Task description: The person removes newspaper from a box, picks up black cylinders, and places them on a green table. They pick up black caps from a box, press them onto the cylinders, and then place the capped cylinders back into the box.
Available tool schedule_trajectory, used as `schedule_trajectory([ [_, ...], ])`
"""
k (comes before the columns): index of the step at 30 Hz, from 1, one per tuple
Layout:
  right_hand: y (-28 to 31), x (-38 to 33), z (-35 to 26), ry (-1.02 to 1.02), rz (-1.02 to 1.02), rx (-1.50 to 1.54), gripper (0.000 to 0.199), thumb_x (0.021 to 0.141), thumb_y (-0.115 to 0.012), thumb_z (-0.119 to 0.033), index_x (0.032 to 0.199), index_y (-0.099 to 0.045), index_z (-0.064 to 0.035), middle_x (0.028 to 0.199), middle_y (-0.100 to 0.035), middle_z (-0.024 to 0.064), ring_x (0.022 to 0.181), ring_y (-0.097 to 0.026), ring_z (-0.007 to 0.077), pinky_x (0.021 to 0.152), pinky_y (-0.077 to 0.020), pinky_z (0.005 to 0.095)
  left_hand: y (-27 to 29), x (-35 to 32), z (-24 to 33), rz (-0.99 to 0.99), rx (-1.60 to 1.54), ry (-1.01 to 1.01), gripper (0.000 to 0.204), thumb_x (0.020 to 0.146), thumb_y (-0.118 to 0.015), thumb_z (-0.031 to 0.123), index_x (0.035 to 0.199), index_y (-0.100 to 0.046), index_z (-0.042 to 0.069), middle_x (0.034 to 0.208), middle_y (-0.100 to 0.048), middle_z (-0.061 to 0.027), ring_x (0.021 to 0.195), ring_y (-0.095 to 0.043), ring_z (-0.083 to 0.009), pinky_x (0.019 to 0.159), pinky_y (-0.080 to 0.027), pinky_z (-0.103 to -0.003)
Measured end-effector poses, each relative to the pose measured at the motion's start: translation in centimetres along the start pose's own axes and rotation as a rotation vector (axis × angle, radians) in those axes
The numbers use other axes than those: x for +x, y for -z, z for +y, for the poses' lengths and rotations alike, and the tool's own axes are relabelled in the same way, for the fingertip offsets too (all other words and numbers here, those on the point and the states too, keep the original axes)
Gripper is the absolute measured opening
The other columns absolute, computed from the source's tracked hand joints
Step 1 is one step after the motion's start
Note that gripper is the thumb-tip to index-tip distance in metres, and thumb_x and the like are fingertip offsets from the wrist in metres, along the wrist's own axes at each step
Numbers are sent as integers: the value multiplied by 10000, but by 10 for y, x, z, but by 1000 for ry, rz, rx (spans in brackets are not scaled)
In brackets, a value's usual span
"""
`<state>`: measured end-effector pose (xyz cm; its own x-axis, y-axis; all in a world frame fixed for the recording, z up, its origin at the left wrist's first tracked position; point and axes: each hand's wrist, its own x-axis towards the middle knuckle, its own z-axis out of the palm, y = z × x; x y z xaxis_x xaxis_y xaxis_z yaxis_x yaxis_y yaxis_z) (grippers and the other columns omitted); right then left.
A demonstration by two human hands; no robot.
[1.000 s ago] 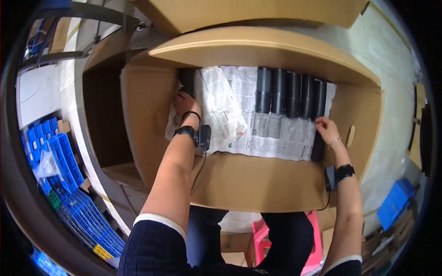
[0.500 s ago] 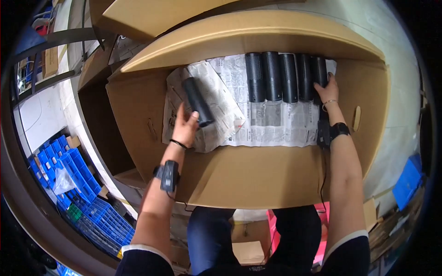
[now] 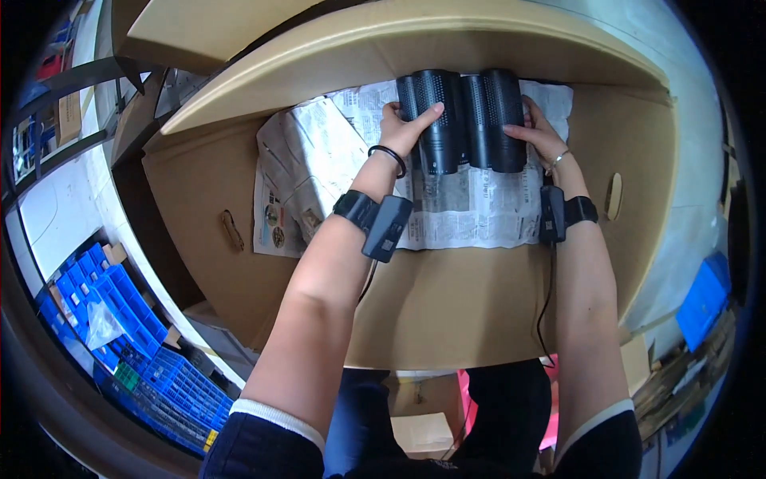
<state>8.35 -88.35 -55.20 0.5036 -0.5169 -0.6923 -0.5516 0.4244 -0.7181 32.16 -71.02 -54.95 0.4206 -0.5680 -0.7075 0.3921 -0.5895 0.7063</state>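
Observation:
Several black cylinders (image 3: 440, 140) with perforated upper parts stand out as a tight side-by-side bunch in the large cardboard box. My left hand (image 3: 406, 129) grips the bunch at its left end, thumb over the front and fingers round the outer side. On the opposite end my right hand (image 3: 540, 135) holds it, the thumb lying on the rightmost cylinder (image 3: 504, 108). Two cylinders look nearer to me than the others; whether the bunch is lifted off the newspaper (image 3: 471, 219) cannot be made out. Most of my fingers are hidden behind the cylinders.
The open cardboard box (image 3: 447, 307) has tall walls, with a hand slot (image 3: 614, 196) in its right side. Another carton flap (image 3: 199, 32) rises at the upper left. Blue plastic bins (image 3: 132, 307) lie on the left, and a blue panel (image 3: 704, 299) at the right.
My left hand has moved right, from the loose cylinder on the left paper to the bunch. The row has shifted left and closed up between both hands. No cylinder shows on the left paper now.

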Motion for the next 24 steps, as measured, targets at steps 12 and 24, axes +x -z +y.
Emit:
schedule_trajectory([
  [12, -43, -30, -12, -91, -96, 401, 997, 624, -821, -161, 1437, -252, -63, 1244, -508, 113, 1132, -515, 223, 978, -434, 345, 0, -16, 0, -415, -396, 152, 1012, 724, -749, 503, 1421, -201, 15, 1345, -427, -205, 1214, -468, -279, 1002, -402, -407],
  [24, -81, -132, -27, -73, -284, 426, 777, 639, -737, -81, 1329, -382, -36, 1181, -559, 97, 1063, -573, 237, 910, -488, 368, 33, -134, 0, -486, -470, 29, 934, 722, -740, 529, 1357, -321, -13, 1232, -537, -139, 1111, -556, -226, 927, -479, -357],
])
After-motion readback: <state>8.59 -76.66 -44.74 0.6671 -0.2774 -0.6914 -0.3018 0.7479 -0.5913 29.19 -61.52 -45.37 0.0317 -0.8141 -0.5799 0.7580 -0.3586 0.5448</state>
